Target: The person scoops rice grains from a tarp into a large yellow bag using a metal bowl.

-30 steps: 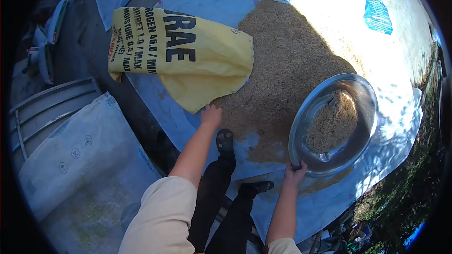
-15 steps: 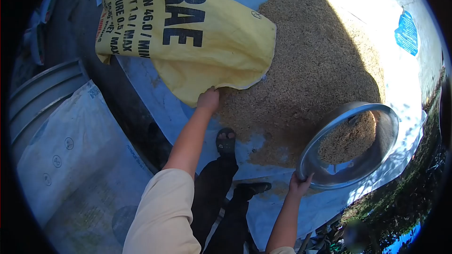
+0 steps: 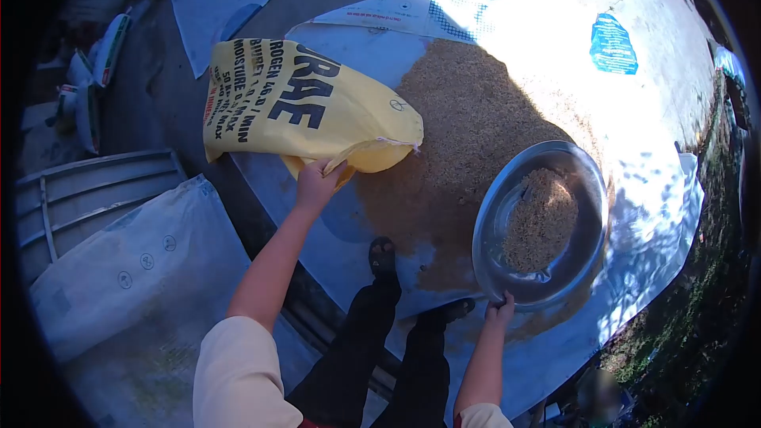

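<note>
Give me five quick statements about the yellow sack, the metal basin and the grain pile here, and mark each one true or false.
1. The left hand grips the open edge of the yellow sack. True.
2. The metal basin is empty. False: it holds a heap of grain.
3. The right hand holds the basin by its near rim. True.
4. The grain pile lies on bare soil. False: it lies on a pale tarp.
5. The yellow sack is plain, with no printing. False: it bears large black lettering.
</note>
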